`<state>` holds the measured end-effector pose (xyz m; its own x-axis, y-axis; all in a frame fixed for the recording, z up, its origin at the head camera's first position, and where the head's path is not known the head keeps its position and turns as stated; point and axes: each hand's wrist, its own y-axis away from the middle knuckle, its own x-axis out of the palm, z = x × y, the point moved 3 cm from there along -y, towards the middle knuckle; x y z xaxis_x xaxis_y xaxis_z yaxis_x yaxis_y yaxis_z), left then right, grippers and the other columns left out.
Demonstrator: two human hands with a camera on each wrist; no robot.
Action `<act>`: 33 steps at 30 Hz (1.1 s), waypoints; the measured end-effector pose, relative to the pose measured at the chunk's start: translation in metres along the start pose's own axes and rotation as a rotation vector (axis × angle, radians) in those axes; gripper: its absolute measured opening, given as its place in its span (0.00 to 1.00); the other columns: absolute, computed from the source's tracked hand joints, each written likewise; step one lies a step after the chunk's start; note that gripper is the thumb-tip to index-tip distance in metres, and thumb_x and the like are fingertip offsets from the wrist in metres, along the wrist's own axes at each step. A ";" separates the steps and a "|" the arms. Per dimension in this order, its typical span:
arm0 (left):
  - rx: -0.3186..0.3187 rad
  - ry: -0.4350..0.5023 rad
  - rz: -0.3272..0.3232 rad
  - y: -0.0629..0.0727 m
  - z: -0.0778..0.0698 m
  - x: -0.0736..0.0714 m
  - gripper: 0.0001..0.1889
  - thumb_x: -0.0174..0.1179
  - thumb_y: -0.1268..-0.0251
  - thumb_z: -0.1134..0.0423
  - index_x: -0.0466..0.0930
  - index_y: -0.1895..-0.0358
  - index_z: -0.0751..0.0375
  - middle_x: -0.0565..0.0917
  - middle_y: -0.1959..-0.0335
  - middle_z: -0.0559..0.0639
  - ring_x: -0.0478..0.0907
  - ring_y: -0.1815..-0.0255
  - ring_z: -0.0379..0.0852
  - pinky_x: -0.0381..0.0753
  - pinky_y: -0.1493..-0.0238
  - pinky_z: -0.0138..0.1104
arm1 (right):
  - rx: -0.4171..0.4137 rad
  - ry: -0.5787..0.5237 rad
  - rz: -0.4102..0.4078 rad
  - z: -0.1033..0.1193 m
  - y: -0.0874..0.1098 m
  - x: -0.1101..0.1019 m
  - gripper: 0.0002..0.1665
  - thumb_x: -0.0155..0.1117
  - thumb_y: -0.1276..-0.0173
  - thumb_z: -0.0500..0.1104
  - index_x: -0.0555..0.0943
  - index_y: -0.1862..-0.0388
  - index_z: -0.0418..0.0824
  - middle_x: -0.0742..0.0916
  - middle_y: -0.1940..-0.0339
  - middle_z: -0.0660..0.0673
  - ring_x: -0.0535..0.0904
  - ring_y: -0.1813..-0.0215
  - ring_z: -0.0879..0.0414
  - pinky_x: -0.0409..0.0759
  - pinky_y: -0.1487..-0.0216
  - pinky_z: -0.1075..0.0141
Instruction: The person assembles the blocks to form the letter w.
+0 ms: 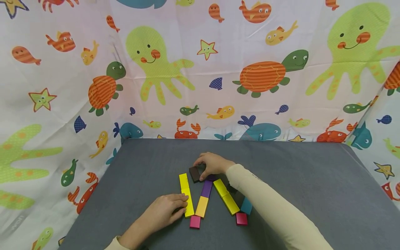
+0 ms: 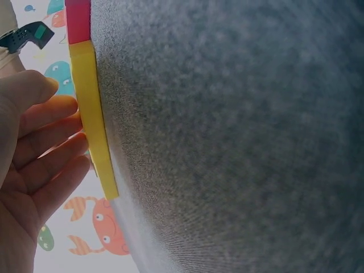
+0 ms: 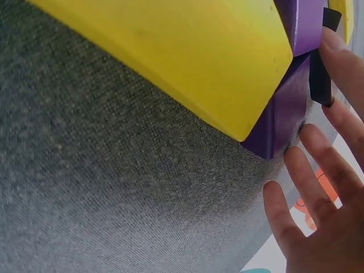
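My right hand is over the far end of the block layout, pinching a black block between thumb and index finger. Its other three fingers are spread, near a purple block. In the head view a dark block shows just left of the thumb. My left hand rests its fingertips against the side of the left yellow blocks, which lie end to end; the left wrist view shows its fingers fairly straight along the yellow side.
Between the yellow rows lie a purple block and an orange-yellow block. Pink blocks sit nearest the front. At right are more yellow blocks and a blue block, partly behind the right sleeve. A patterned curtain borders the grey table.
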<state>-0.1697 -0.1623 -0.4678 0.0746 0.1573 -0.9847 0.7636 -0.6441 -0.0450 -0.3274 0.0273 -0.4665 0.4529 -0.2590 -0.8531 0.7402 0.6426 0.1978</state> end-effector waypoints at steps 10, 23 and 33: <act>0.011 -0.011 -0.019 0.001 0.000 0.000 0.12 0.65 0.35 0.53 0.88 0.51 0.50 0.87 0.45 0.42 0.85 0.45 0.40 0.86 0.45 0.37 | 0.031 0.026 0.031 0.003 -0.002 -0.001 0.34 0.80 0.48 0.54 0.81 0.40 0.54 0.75 0.28 0.47 0.72 0.30 0.50 0.72 0.27 0.52; -0.002 -0.011 -0.006 0.000 0.000 0.001 0.14 0.64 0.34 0.52 0.88 0.50 0.49 0.86 0.44 0.42 0.84 0.43 0.40 0.86 0.44 0.38 | -0.006 0.027 -0.029 0.005 0.001 -0.011 0.35 0.81 0.49 0.53 0.82 0.42 0.46 0.86 0.44 0.48 0.81 0.44 0.54 0.80 0.36 0.58; 0.028 -0.026 -0.050 0.000 0.000 -0.002 0.12 0.66 0.36 0.53 0.89 0.52 0.51 0.87 0.46 0.43 0.85 0.44 0.41 0.86 0.46 0.38 | -0.016 -0.089 -0.145 -0.014 0.044 -0.045 0.34 0.80 0.48 0.54 0.81 0.42 0.46 0.87 0.48 0.46 0.82 0.46 0.49 0.85 0.46 0.58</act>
<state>-0.1692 -0.1625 -0.4661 0.0199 0.1700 -0.9852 0.7478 -0.6566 -0.0982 -0.3220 0.0772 -0.4260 0.3845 -0.4126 -0.8258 0.7935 0.6048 0.0673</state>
